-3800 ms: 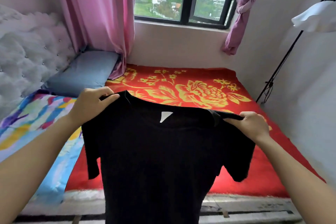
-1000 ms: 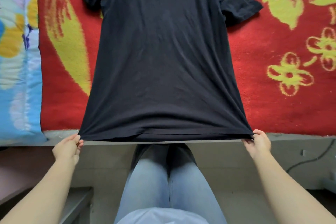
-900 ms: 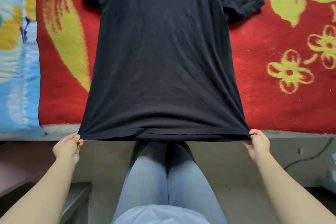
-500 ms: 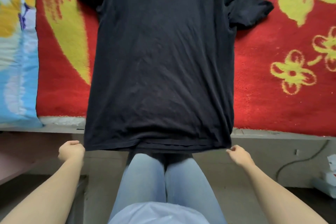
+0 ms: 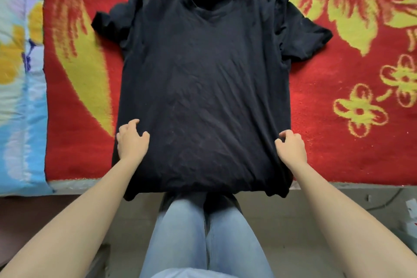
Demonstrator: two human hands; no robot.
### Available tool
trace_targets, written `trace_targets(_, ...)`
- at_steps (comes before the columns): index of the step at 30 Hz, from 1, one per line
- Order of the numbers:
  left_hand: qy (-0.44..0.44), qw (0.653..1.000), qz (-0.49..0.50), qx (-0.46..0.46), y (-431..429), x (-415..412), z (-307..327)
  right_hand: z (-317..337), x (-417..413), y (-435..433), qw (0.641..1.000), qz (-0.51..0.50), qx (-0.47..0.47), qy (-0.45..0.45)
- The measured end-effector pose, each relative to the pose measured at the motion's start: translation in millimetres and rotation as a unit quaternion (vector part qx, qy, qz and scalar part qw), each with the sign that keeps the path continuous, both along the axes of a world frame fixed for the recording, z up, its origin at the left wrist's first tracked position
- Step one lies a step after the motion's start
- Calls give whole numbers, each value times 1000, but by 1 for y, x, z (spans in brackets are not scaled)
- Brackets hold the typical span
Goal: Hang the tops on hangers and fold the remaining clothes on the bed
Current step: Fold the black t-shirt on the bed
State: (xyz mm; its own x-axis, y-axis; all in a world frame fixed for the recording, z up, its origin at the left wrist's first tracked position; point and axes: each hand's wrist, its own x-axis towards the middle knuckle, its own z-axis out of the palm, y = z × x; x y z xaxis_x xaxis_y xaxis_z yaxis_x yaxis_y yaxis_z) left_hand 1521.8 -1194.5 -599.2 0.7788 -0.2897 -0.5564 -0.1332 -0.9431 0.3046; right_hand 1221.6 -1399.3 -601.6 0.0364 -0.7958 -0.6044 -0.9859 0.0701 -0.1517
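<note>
Spread over the bed (image 5: 372, 186), a red blanket (image 5: 338, 153) with yellow flowers carries the black T-shirt (image 5: 203, 86), which lies flat with its collar at the far end. Its hem hangs off the bed edge and hides the top of the person's jeans (image 5: 203, 237). The left hand (image 5: 132, 142) and right hand (image 5: 291, 148) rest at the shirt's sides, fingers curled; I cannot tell whether they pinch cloth. A blue patterned quilt (image 5: 20, 97) is cut off at the left.
</note>
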Motion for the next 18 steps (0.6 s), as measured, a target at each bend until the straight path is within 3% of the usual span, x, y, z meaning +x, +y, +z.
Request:
trace_targets(11,-22,990,-134,-36,-118,27,-4,-14,36,-94,997,-27,-25,-72)
trace_targets(15,-33,988,-147,-40,-164,16,2,-18,36,-161,978,-153,-26,-140)
trace_targets(18,-27,989,-137,-49,-193,4,7,-20,42,-208,913,-327,4,-244)
